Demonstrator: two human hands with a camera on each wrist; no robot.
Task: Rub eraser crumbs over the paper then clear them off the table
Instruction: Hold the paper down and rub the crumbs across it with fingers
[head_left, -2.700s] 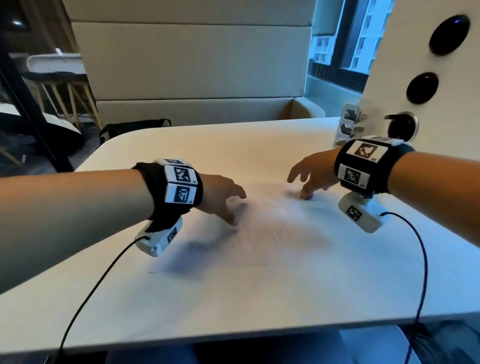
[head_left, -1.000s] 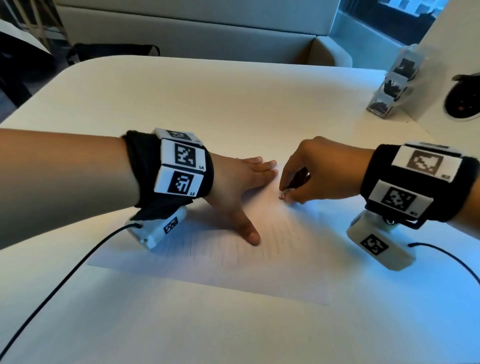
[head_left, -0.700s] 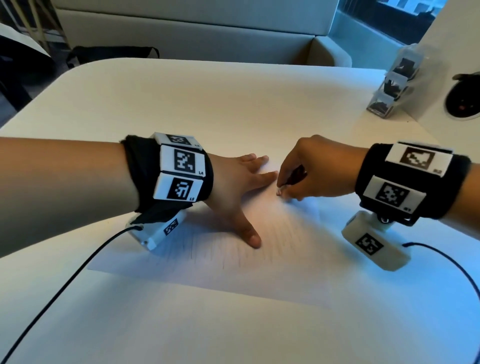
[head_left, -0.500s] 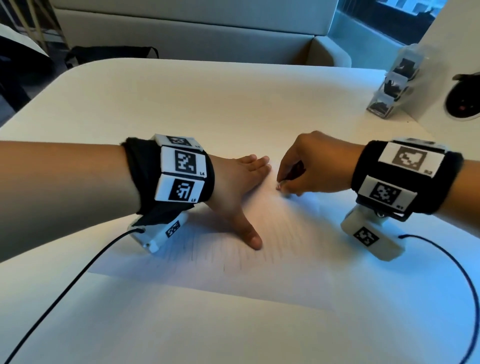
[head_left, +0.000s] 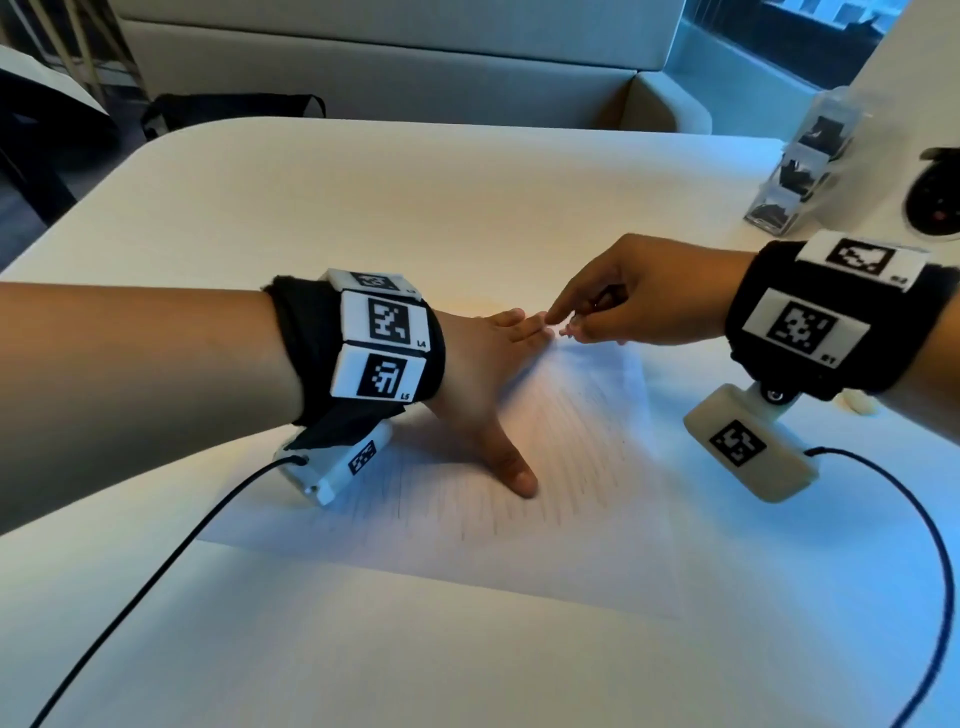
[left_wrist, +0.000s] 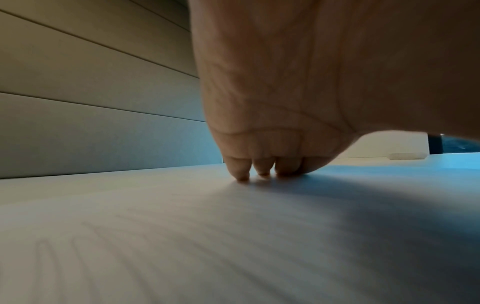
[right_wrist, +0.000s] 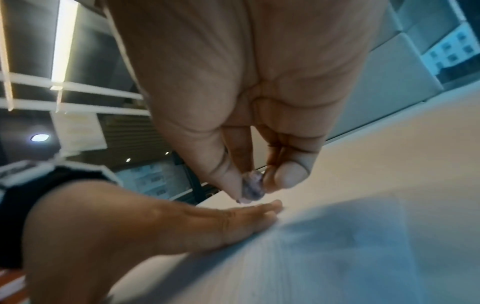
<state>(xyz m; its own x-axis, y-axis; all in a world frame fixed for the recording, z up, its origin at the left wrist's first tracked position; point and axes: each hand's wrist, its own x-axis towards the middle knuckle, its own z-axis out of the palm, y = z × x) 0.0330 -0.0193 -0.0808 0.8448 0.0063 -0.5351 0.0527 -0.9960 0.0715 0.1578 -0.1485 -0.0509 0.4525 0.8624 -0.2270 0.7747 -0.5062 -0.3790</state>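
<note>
A white sheet of paper (head_left: 561, 499) with faint pencil lines lies on the white table (head_left: 415, 208). My left hand (head_left: 498, 374) lies flat on the paper's far left part, fingers straight, thumb spread toward me; in the left wrist view its fingertips (left_wrist: 244, 174) touch the sheet (left_wrist: 182, 236). My right hand (head_left: 623, 306) hovers just past the left fingertips and pinches a small, smudged eraser piece (right_wrist: 251, 186) between thumb and fingers, with the index finger stretched out. The eraser piece (head_left: 566, 330) sits just above the paper's far edge (right_wrist: 337, 246). No loose crumbs can be made out.
A clear plastic stand (head_left: 800, 171) with dark cards stands at the table's far right beside a white panel with round sockets (head_left: 935, 202). A small whitish object (head_left: 857, 402) lies under my right wrist. A cushioned bench (head_left: 363, 62) runs behind the table.
My head tilted down since the oldest frame and my left hand flattened on the paper. My right hand drifted a little away from me and lifted slightly, its index finger now extended.
</note>
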